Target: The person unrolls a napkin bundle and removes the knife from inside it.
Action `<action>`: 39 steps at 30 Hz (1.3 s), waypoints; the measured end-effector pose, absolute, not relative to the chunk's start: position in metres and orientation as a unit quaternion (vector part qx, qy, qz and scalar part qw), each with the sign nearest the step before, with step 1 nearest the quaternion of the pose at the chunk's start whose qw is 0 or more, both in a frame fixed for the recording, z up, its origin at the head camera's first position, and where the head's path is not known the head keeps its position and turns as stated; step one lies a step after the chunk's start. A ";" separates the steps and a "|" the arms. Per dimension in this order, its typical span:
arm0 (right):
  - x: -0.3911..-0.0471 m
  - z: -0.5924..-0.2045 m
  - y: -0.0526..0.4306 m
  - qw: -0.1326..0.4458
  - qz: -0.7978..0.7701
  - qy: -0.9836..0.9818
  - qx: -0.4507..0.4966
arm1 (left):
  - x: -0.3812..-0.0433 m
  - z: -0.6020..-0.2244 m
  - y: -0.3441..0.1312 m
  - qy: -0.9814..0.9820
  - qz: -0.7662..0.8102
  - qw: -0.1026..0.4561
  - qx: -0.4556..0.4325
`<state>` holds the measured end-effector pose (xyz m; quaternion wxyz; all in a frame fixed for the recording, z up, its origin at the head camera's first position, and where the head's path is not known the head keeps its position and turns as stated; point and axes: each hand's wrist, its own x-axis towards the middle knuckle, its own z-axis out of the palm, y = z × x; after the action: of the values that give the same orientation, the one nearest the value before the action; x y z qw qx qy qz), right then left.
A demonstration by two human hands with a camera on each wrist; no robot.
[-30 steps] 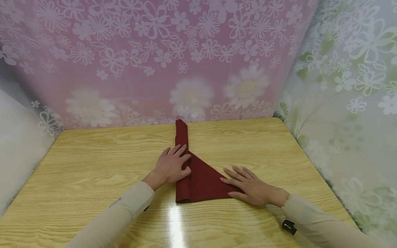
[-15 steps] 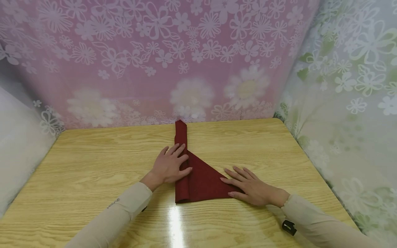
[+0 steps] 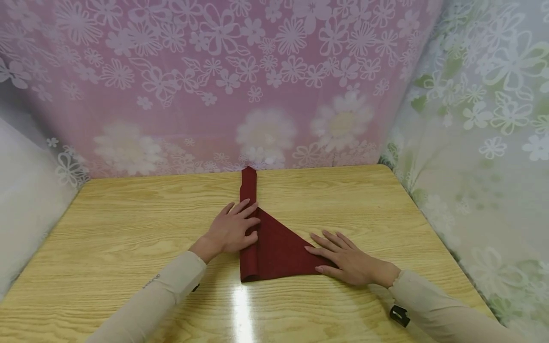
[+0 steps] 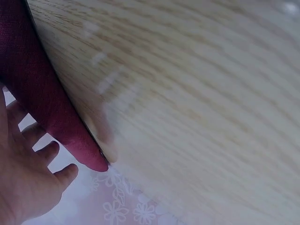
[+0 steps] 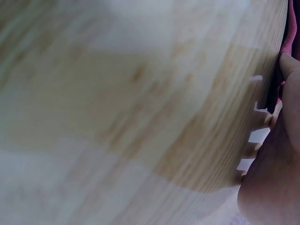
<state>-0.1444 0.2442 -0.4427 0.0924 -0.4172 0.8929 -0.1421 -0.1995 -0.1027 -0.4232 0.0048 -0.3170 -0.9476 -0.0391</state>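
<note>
A dark red cloth (image 3: 283, 247) lies on the wooden table, rolled into a flat band along its left side and spread as a triangle to the right. My left hand (image 3: 231, 228) rests on the rolled band, fingers spread and extended over it. On the triangle's right tip lies my right hand (image 3: 351, 259), fingers straight and pressing the tip down. In the left wrist view the red cloth (image 4: 56, 98) shows beside the spread fingers. Only a sliver of the cloth (image 5: 291, 33) shows by the thumb in the right wrist view.
The wood-grain table (image 3: 141, 224) reaches back to a pink flowered curtain (image 3: 206, 114). A pale flowered curtain (image 3: 480, 157) hangs along the right side, and a whitish one (image 3: 30, 209) is on the left. The band's far end meets the table's back edge.
My left hand has shifted slightly left with the rolled band, its thumb moving out and back in. My right hand has stayed on the tip.
</note>
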 end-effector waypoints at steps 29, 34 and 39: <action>-0.146 -0.448 0.244 0.085 -0.143 0.893 -0.417 | -0.181 -0.426 -0.138 -0.962 -0.021 -0.002 -0.271; -0.146 -0.444 0.244 0.086 -0.148 0.891 -0.421 | -0.180 -0.427 -0.140 -0.963 -0.022 -0.010 -0.270; -0.148 -0.440 0.245 0.070 -0.137 0.888 -0.433 | -0.179 -0.428 -0.141 -0.963 -0.021 -0.013 -0.267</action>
<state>-0.1479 0.2448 -0.4405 0.0695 -0.4332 0.8881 -0.1373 -0.1794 -0.1406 -0.4282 -0.0133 -0.2670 -0.9634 -0.0210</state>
